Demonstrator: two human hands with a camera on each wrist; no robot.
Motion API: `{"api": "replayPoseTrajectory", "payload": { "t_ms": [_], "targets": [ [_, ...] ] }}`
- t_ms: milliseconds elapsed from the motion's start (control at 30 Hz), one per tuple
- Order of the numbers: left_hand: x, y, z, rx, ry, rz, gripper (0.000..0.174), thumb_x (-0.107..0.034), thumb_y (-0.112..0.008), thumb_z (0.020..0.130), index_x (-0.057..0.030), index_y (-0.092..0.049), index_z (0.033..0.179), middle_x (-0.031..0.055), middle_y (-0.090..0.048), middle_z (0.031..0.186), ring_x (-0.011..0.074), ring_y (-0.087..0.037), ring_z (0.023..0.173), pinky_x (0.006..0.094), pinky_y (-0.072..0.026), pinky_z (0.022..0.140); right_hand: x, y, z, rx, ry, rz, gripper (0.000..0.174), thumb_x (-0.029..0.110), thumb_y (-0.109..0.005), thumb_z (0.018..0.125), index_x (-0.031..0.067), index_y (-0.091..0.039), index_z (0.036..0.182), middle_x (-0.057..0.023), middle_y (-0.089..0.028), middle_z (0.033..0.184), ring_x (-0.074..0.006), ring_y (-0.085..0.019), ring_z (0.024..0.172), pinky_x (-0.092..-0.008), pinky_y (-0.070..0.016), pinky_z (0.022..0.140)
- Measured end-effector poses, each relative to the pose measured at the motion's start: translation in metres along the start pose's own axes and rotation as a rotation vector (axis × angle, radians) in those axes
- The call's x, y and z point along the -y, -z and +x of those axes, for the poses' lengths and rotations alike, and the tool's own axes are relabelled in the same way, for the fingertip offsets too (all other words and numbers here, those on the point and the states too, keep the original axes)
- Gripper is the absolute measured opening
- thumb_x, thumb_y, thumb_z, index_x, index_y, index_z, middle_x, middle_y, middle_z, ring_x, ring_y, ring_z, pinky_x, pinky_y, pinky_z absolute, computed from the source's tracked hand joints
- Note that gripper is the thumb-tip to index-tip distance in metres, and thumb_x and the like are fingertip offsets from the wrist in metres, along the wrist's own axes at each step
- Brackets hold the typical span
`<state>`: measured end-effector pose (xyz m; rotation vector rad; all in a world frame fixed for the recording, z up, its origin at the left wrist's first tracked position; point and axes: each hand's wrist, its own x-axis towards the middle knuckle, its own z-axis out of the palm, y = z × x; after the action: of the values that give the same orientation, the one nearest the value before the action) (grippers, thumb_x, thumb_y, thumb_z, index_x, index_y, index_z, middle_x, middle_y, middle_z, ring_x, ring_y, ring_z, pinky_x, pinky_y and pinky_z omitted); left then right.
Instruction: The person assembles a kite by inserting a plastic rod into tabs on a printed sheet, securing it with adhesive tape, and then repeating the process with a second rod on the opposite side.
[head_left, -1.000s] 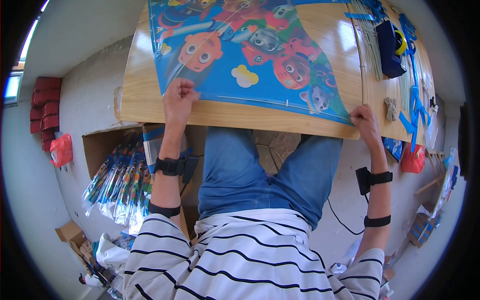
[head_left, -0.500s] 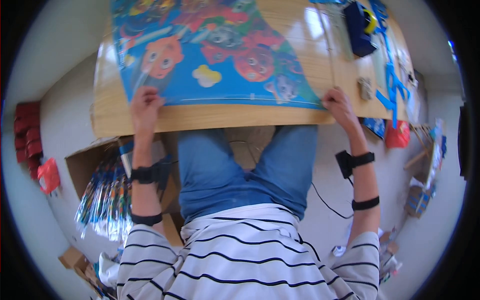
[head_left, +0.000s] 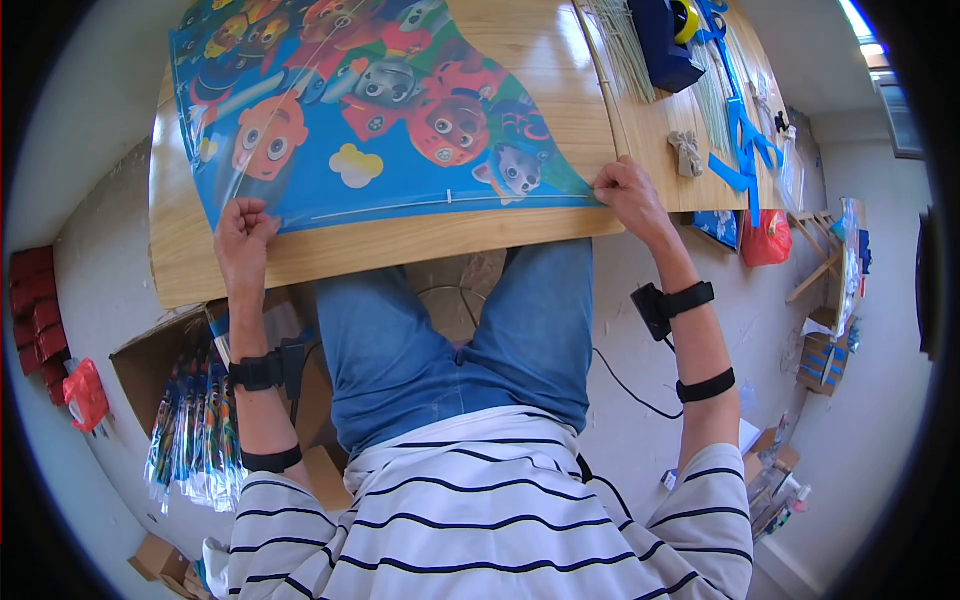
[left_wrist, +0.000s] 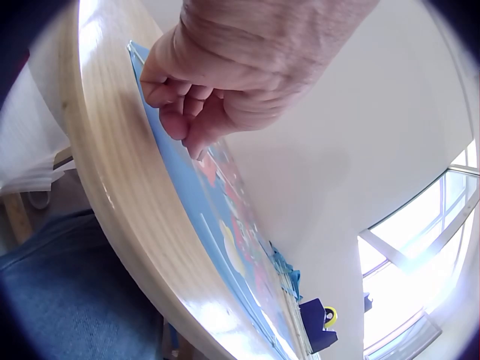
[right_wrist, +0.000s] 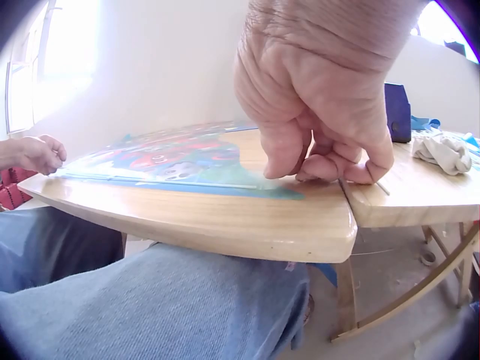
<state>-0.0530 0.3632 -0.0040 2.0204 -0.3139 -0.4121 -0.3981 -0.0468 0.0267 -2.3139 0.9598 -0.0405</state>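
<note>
A blue printed plastic sheet [head_left: 310, 185] with cartoon figures lies on the wooden table, a thin white rod [head_left: 400, 208] along its near edge. The left hand [head_left: 243, 240] is at the sheet's near left corner; in the left wrist view the thumb and curled fingers of this hand [left_wrist: 232, 67] pinch at the clear film there. At the near right corner is the right hand [head_left: 630, 195]. Seen from the right wrist, this hand [right_wrist: 322, 90] has its fingers bent down to the corner and tabletop, the exact grip partly hidden. A thin stick end shows under its outer fingers.
Right of the sheet lie thin sticks [head_left: 622, 50], a dark blue tape dispenser [head_left: 665, 45], blue ribbon [head_left: 745, 140] and a tied bundle [head_left: 686, 153]. A seam [right_wrist: 346, 196] splits the tabletop. An open carton [head_left: 150, 370] with wrapped packs stands lower left.
The head view has swung, so table, sheet and hands appear farther left. Both hands remain at the same two corners of the sheet, with little visible change in their fingers.
</note>
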Motion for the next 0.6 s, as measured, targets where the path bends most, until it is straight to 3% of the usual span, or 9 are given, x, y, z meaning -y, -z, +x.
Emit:
{"api": "replayPoseTrajectory", "payload": {
  "t_ms": [600],
  "targets": [
    [0.007,-0.002,0.0,-0.03,-0.063,0.039,0.029,0.005,-0.074,0.079,-0.0011,-0.064,0.105,0.0013,-0.061,0.085,0.0097,-0.059,0.08,0.0239,-0.0501,0.069,-0.008,-0.008,0.001,-0.025,0.036,-0.012,0.006,0.001,-0.07,0.078,0.0007,-0.066,0.083,-0.0124,-0.057,0.091,-0.03,-0.06,0.09,-0.0389,-0.0475,0.079]
  ]
}}
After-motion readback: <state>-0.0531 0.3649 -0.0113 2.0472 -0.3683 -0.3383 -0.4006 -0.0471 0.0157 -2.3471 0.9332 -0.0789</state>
